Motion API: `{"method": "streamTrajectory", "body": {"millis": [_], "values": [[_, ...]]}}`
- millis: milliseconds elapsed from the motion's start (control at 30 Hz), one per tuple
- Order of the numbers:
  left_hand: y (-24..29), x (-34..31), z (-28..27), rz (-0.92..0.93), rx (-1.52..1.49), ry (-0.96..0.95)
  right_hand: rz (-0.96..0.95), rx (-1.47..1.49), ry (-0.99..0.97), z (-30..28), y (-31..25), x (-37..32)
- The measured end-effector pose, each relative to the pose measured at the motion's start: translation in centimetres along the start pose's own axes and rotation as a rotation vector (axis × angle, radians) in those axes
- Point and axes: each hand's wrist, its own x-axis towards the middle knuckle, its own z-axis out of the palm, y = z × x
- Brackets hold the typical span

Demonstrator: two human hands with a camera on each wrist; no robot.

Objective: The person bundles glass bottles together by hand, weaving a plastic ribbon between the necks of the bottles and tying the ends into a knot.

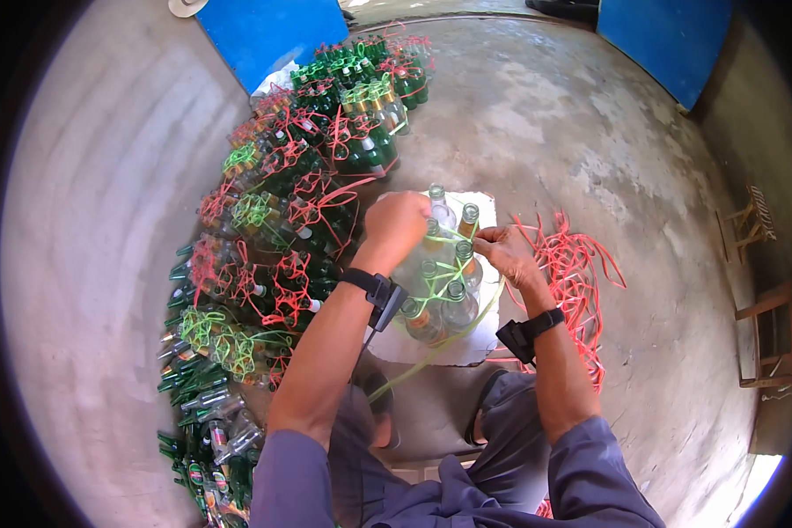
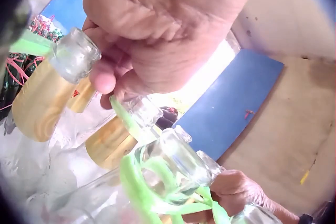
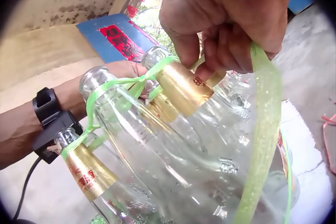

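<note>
Several clear glass bottles [image 1: 459, 308], some with gold neck labels, stand in a cluster on a white board [image 1: 394, 348] in front of the person. A flat green plastic strap [image 3: 262, 129] winds around and between their necks. At the far left of the cluster, the left hand [image 1: 396, 231] curls its fingers on the strap, close beside the bottle mouths; its fingertips are partly hidden. On the cluster's right side, the right hand [image 1: 508, 253] pinches the strap beside a gold-labelled neck, and a length of it hangs down from the fingers in the right wrist view.
Many strapped bottle bundles [image 1: 361, 145], mostly green glass, crowd the floor to the left. Loose bottles [image 1: 229, 436] lie nearer the person. A heap of red strap [image 1: 572, 273] is right of the board. Wooden stools [image 1: 770, 339] stand by the right wall.
</note>
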Motion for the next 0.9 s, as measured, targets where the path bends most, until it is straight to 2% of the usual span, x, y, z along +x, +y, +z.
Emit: {"method": "streamTrajectory", "body": {"millis": [67, 167, 267, 367, 433, 533, 667, 700, 767, 900], "values": [[0.0, -0.2, 0.0, -0.009, 0.038, -0.011, 0.081, -0.137, -0.002, -1.0, -1.9, -1.1], [-0.3, -0.9, 0.2, 0.072, 0.120, 0.020, 0.125, -0.197, -0.024, -2.7, 0.1, -0.7], [-0.1, -1.9, -0.2, 0.050, 0.010, 0.053, 0.067, -0.209, -0.016, -2.3, -1.8, -2.3], [2.5, -4.2, -2.3, -0.044, -0.127, 0.063, 0.062, -0.174, -0.005, -1.4, -4.4, -4.0], [3.8, -6.4, -2.4, 0.340, -0.228, 0.187, 0.026, -0.153, 0.004, -1.2, -4.2, -4.0], [5.5, -8.9, -1.0, 0.392, -0.098, 0.125, -0.010, -0.123, 0.018, -1.0, -4.5, -4.4], [5.5, -9.3, 0.6, 0.397, -0.146, 0.177, -0.008, -0.147, 0.044, -0.9, -3.7, -4.5], [5.6, -9.5, 0.6, 0.359, -0.154, 0.148, -0.007, -0.148, 0.043, -1.0, -3.1, -4.6], [5.7, -9.5, 0.1, 0.322, -0.153, 0.135, -0.126, -0.159, 0.130, -1.3, -2.6, -4.3], [5.5, -9.6, 0.2, 0.295, -0.166, 0.060, -0.075, -0.056, 0.188, -1.4, -2.8, -4.0]]}}
